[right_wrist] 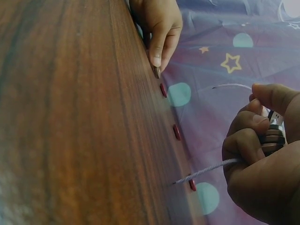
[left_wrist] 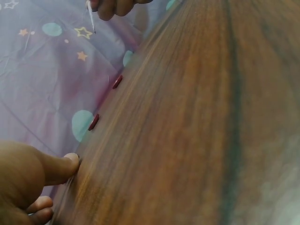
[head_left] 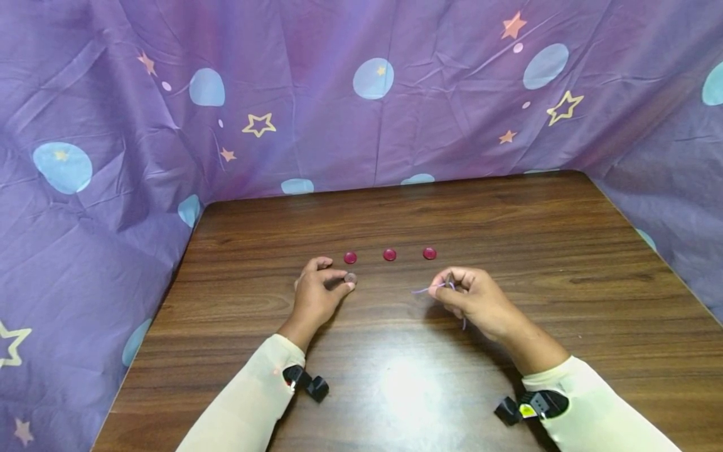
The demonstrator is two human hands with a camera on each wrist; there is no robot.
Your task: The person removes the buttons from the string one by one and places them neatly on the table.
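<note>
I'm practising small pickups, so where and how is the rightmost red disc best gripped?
Probably pinch the red disc by opposite edges of its rim, coming from above and the near side: it lies flat and low on the table, and the right hand, though holding a cord, is nearest.

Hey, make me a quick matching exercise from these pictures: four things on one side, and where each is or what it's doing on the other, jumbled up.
Column one
1. Left hand
2. Right hand
3. Three red discs
4. Purple cloth

Column two
A. Lying in a row on the wooden table
B. Holding a pale cord and some brown discs
C. Hanging behind the table's far edge
D. Pinching a single disc between finger and thumb

Right pairs: 1-D, 2-B, 3-A, 4-C.
</note>
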